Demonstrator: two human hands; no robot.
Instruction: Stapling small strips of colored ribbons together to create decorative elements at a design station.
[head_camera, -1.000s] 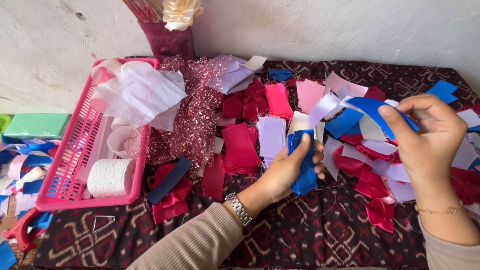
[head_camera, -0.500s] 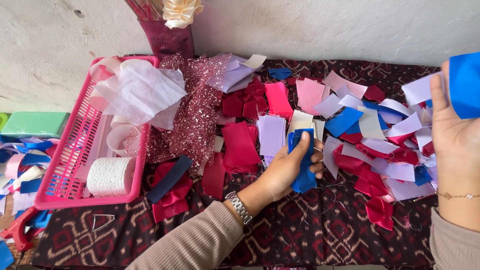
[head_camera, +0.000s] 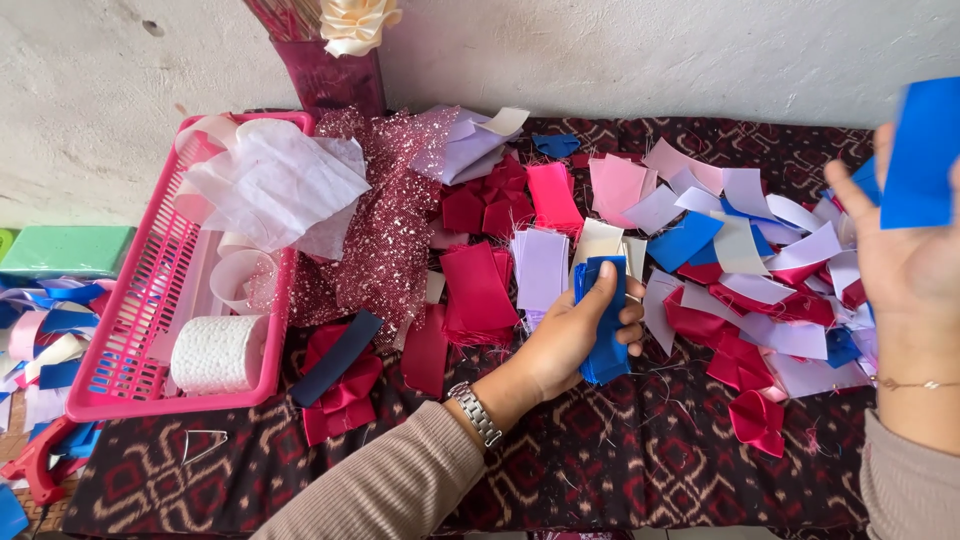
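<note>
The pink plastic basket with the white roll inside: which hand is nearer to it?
The left hand, holding a stack of blue ribbon pieces, is nearer, right of the pink plastic basket. The right hand is raised at the far right edge.

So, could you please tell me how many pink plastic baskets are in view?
1. The pink basket sits at the left end of the table, holding a white roll and white paper. Another could lie hidden beyond the frame.

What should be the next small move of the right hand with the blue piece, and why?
Probably bring the right hand down to lay its blue piece onto the blue stack gripped by the left hand: same colour, stack held ready.
</note>
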